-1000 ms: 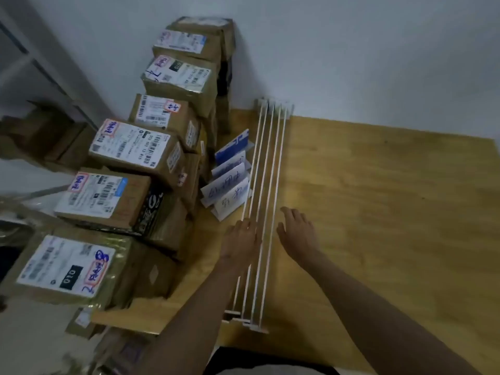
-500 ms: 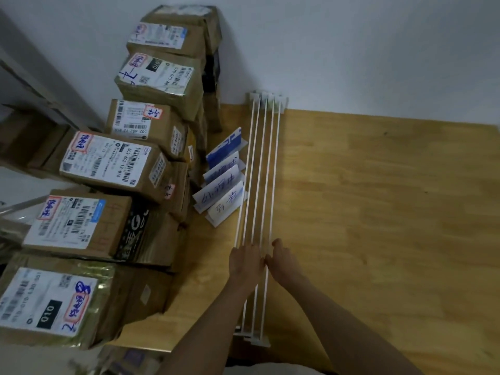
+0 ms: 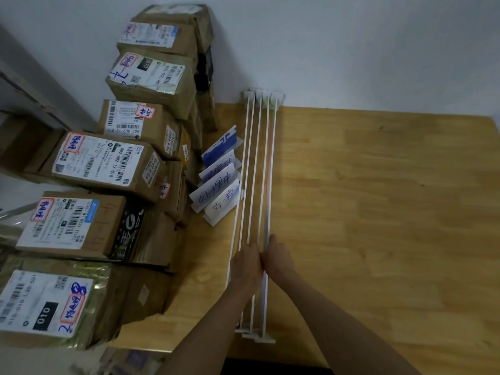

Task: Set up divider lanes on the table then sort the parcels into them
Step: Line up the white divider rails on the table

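- Loads of parcels [image 3: 97, 163] piled up on the far left — brown cardboard boxes with white shipping labels, stacked in a leaning row that runs from the near left corner back to the wall. Several labels have red-framed stickers with blue handwriting on them.
- Nearest one is a box in shiny greenish wrap [image 3: 48, 301] with a black "010" patch on its label.
- Just right of the stack, a small bunch of white label cards [image 3: 219, 180] stands tilted on the table, overlapping each other, blue handwriting on most and one printed mostly blue at the back.
- Right beside the cards lie the divider rails [image 3: 258, 171] — thin white rods bunched close together, running from the near edge of the table all the way to the wall, with small white feet at both ends. They're all still in one bundle, not spread into lanes.
- Left hand [image 3: 246, 262] sits on the rails near their close end, fingers curled down over the rods on the left side of the bundle.
- Right hand [image 3: 278, 259] is pressed up against the left one, fingers curled around the rightmost rods.
- Wooden table [image 3: 378, 212] takes up everything to the right.
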`<state>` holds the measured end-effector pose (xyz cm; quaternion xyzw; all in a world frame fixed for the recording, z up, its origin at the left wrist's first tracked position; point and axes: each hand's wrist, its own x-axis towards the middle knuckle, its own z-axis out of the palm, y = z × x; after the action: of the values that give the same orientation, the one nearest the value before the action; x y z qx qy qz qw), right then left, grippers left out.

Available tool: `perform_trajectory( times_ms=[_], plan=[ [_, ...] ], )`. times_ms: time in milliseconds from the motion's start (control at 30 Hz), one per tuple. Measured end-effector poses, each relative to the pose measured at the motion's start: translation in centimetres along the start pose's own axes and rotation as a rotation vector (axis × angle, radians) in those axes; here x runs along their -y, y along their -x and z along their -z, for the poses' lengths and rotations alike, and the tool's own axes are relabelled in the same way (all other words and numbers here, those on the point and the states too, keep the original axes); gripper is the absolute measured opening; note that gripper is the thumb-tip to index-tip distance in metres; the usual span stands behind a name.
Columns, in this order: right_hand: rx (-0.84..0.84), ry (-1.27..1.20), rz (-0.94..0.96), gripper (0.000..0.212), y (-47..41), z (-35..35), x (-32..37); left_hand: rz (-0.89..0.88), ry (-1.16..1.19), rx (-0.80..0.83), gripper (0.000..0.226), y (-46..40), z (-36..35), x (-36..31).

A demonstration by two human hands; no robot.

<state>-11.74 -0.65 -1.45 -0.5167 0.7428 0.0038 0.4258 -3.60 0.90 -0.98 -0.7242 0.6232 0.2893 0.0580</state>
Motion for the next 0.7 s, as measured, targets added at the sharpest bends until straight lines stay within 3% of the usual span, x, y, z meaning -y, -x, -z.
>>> perform_trajectory(
  times_ms=[200, 400, 700],
  plan=[
    [-0.083, 0.097, 0.024, 0.05, 1.2, 1.9, -1.0, -0.044, 0.088, -0.035, 0.047, -0.2, 0.1, 0.4],
    [-0.165, 0.134, 0.046, 0.043, 2.4, 4.2, -2.4, -0.114, 0.142, -0.079, 0.055, 0.6, 0.5, 0.2],
    [-0.22, 0.122, 0.055, 0.04, 4.1, 7.0, -3.3, -0.151, 0.089, -0.11, 0.041, 1.6, 2.0, -0.8]
  ],
)
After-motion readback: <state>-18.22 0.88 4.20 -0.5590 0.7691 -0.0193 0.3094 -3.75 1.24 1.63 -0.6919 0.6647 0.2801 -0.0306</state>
